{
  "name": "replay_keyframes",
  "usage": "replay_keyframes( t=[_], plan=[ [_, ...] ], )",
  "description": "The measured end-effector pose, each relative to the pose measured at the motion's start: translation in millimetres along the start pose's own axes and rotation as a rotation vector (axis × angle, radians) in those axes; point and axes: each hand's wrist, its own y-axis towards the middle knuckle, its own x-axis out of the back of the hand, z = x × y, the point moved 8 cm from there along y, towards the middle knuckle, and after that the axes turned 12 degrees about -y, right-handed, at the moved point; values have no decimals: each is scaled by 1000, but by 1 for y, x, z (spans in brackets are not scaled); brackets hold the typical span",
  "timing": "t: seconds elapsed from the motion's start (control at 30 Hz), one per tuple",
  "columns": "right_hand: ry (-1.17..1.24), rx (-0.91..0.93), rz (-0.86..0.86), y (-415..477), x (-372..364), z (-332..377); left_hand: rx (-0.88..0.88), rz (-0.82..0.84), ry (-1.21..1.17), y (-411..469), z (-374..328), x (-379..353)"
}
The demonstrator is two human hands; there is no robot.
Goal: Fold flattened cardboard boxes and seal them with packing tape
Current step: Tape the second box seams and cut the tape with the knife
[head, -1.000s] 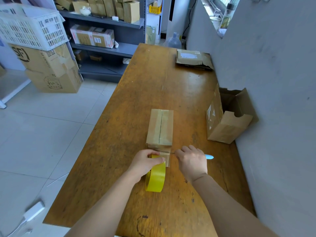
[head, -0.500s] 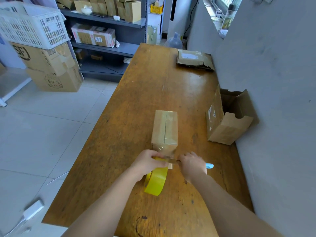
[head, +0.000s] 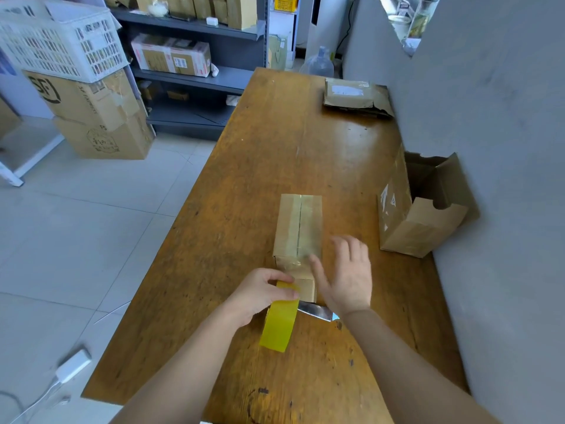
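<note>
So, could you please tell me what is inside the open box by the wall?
Only bare inner walls show in the open box; its near side hides the bottom.

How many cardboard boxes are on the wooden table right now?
3: a taped box nearest the camera, an open box against the wall on the right, and a crumpled flat box at the far end. None seems hidden.

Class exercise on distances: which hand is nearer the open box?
Right. The right hand hovers left of the open box; the left hand is farther left, gripping the tape.
</note>
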Motion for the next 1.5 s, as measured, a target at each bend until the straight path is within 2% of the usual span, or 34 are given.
replay_keyframes(
  t=[0.13,0.27,0.43,0.6,0.77,0.93,1.07,1.2,1.3,1.43,1.5],
  plan=[
    [-61,203,280,22,-28,36,11,5,-1,0,-1,-2],
    [-181,190,506,14,-53,31,24,9,-1,2,1,-2],
    [-214,200,536,11,-62,24,81,67,-5,1,10,0],
    [-25,232,509,13,-61,24,104,104,-3,1,7,-1],
    [-78,229,431,13,-60,22,112,131,-4,0,4,-2],
    [-169,236,547,9,-67,20,107,114,-35,-3,4,3],
    [-39,208,555,12,-66,21,104,109,-44,-5,5,7],
    [-90,225,600,14,-63,22,68,127,-82,-11,-1,2],
    [-32,205,522,21,-50,23,15,149,-114,-19,-12,0],
    [221,123,161,20,-12,25,-98,158,-158,-36,-38,2],
    [338,59,78,17,2,25,-169,163,-197,-46,-52,3]
  ],
)
